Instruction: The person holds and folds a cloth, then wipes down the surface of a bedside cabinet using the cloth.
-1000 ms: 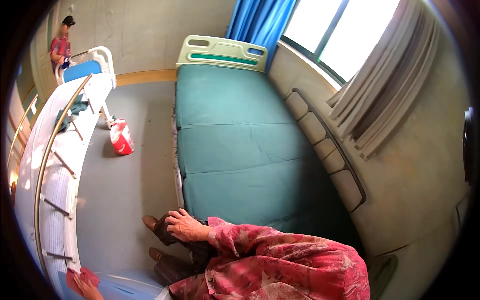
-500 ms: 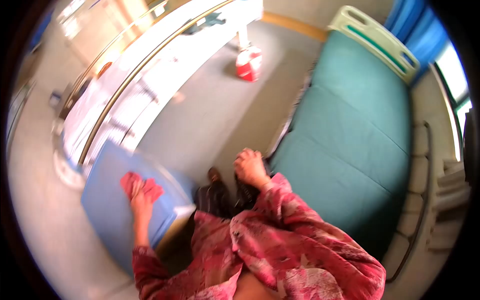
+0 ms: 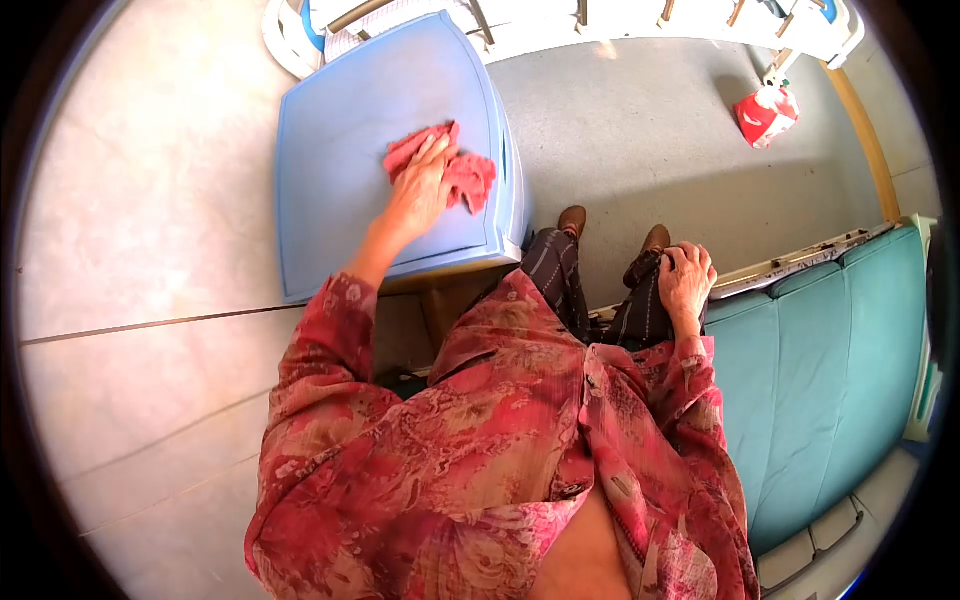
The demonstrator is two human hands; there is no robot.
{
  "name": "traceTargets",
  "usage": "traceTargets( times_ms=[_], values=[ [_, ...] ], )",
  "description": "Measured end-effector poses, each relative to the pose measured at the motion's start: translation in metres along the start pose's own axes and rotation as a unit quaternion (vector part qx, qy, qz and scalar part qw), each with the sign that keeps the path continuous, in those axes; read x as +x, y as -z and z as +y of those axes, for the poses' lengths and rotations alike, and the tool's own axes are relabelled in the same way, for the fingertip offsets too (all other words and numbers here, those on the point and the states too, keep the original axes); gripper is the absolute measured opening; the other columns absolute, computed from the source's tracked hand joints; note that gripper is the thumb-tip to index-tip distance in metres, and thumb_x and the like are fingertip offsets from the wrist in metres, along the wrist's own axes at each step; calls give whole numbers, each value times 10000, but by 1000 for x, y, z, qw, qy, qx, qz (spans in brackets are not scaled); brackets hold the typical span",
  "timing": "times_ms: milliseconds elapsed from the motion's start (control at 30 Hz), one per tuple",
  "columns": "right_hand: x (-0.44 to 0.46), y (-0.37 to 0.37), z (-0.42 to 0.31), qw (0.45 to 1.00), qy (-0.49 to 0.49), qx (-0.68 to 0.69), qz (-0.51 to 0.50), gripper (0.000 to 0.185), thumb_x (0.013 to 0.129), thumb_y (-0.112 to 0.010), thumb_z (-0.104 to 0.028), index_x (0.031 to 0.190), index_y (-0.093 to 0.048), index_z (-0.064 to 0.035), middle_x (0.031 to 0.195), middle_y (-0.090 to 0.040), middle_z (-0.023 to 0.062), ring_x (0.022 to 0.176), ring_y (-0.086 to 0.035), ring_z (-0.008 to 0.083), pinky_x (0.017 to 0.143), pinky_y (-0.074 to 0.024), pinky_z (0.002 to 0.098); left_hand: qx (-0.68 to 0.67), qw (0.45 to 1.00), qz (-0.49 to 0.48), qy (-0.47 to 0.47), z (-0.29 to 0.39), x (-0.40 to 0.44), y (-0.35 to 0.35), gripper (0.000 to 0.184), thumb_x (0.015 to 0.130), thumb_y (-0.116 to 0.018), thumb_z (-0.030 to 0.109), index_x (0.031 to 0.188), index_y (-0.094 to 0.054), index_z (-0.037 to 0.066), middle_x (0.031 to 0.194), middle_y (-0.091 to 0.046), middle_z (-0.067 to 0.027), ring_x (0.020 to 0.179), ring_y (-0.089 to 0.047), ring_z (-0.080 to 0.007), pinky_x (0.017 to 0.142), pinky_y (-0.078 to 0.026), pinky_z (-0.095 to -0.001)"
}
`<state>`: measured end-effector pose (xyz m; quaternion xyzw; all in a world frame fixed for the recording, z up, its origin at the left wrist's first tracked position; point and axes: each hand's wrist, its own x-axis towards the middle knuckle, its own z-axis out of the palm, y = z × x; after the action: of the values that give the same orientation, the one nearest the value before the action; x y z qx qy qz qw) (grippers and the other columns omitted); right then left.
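Head view: left hand [image 3: 420, 192], fingers extended, lies on crumpled red cloth [image 3: 470, 180] atop light-blue plastic cabinet [image 3: 345, 135]; right hand [image 3: 686, 280], fingers slightly parted, touches dark striped trousers [image 3: 552, 268].

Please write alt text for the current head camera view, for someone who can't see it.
A person's left hand lies on a red cloth atop a blue cabinet, while the right hand rests on the right trouser leg. A green mattress is at right; a red and white bag sits on the floor.

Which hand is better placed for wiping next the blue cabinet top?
Probably the left hand: it already lies on the red cloth, atop the blue cabinet. The right hand rests on the trousers.
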<state>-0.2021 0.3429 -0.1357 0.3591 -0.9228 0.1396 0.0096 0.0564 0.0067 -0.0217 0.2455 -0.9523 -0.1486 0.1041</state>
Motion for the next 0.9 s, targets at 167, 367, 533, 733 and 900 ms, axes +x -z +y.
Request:
traceTargets(
  times_ms=[167, 367, 533, 733, 900],
  values=[
    [3, -5, -3, 1000, 5, -17, -8, 161, 814, -617, -255, 931, -686, -169, 1115, -592, -3, 1176, -459, 244, 962, -338, 449, 52, 998, 24, -3, -41, 58, -14, 433, 838, -500, 37, 1268, -501, -13, 1387, -422, -210, 1324, -350, -362, 1068, -351, -415],
    [7, -7, -4, 999, -12, -23, -27, 148, 817, -617, -250, 916, -686, -164, 1111, -602, -9, 1152, -475, 236, 957, -342, 445, 64, 994, 89, 26, -76, 129, -18, 368, 863, -507, 83, 1217, -520, -16, 1301, -502, -176, 1258, -422, -347, 1029, -389, -420],
    [10, -8, -4, 999, -25, -28, -29, 137, 819, -618, -247, 892, -692, -157, 1094, -613, -5, 1136, -489, 239, 955, -346, 437, 80, 987, 105, 92, -115, 200, -22, 409, 904, -477, 194, 1269, -491, 10, 1289, -509, -207, 1200, -478, -374, 988, -416, -440],
    [15, -9, -4, 999, -44, -8, -26, 128, 808, -623, -231, 863, -695, -140, 1065, -626, 10, 1107, -510, 236, 939, -357, 425, 164, 961, 91, 205, -138, 262, -19, 367, 912, -468, 322, 1175, -556, 82, 1169, -574, -201, 1109, -535, -376, 913, -453, -472],
    [15, -12, -2, 999, -26, 7, 19, 115, 799, -618, -223, 828, -681, -131, 1018, -630, 9, 1068, -520, 238, 910, -368, 415, 85, 983, 106, 124, -118, 234, -23, 342, 902, -487, 281, 1113, -580, 28, 1166, -570, -188, 1067, -556, -371, 895, -451, -492]
  ],
)
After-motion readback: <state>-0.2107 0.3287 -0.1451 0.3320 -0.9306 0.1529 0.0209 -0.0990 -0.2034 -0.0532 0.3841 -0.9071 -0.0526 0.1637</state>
